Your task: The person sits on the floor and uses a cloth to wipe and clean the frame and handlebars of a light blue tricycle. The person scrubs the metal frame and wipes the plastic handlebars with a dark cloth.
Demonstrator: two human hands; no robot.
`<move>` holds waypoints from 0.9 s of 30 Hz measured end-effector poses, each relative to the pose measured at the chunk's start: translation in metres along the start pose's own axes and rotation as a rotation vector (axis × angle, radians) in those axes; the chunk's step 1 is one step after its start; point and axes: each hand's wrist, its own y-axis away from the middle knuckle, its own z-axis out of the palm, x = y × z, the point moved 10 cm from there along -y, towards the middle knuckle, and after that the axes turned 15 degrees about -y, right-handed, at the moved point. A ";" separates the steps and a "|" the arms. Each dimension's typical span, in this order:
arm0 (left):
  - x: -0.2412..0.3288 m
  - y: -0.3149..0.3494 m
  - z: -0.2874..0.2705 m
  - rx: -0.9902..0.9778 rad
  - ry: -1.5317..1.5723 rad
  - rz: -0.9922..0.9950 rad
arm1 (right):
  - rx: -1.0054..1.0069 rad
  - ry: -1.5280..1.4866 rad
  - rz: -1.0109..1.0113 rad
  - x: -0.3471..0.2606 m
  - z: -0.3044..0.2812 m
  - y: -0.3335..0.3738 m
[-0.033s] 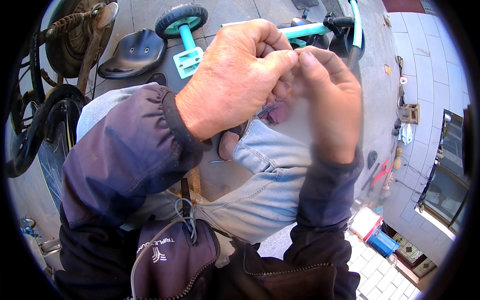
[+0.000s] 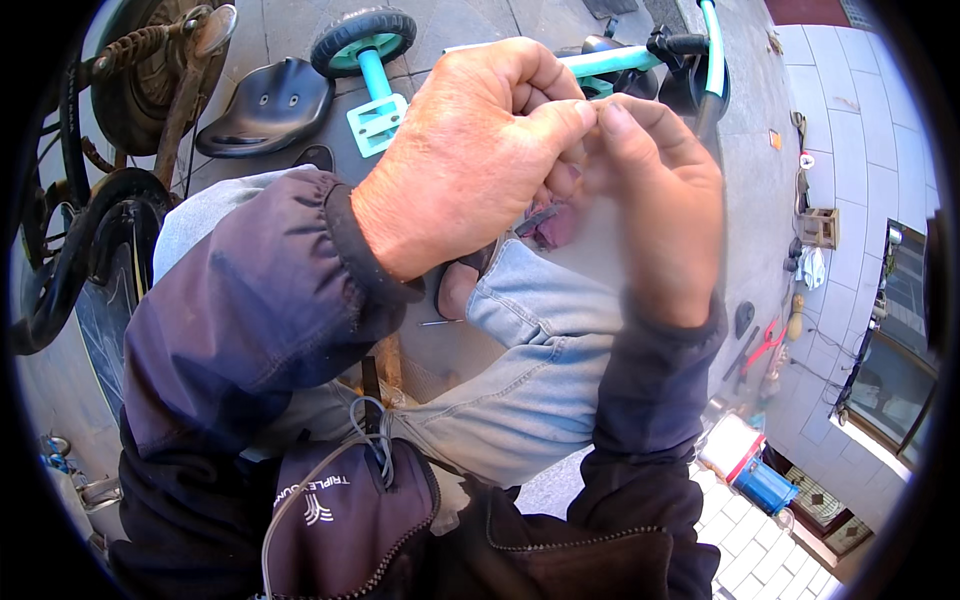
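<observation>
Above my lap, my left hand [image 2: 480, 150] and my right hand [image 2: 665, 190] meet with thumbs and forefingers pinched together. Their fingertips touch or nearly touch, and whatever lies between them is too small or hidden to make out. Just beyond my left hand lies a turquoise part with a slotted plate [image 2: 377, 124] and a black-tyred wheel [image 2: 362, 42]. Behind my fingers runs a turquoise tube [image 2: 625, 62], partly covered by them. Below the fingertips, a purple object [image 2: 552, 228] sits low near my jeans; its kind is unclear.
A black saddle [image 2: 266, 108] lies on the paving. At the left stands a rusty cycle with a coil spring [image 2: 140, 48]. Red-handled pliers [image 2: 766, 345], a wooden stool [image 2: 821, 228] and a white and blue bucket [image 2: 745, 462] are along the right. A thin tool [image 2: 440, 322] lies near my foot.
</observation>
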 end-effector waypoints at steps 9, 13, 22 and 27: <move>-0.003 0.000 0.000 -0.020 0.042 -0.043 | -0.042 -0.020 -0.010 0.000 0.004 -0.001; -0.003 0.000 0.001 -0.035 0.088 -0.043 | -0.045 -0.044 -0.020 -0.001 0.004 -0.001; 0.000 0.000 0.000 -0.012 0.063 -0.005 | -0.057 -0.091 0.000 0.003 0.001 -0.002; -0.001 0.000 0.001 -0.019 0.049 -0.012 | -0.037 -0.110 0.019 0.004 -0.001 -0.002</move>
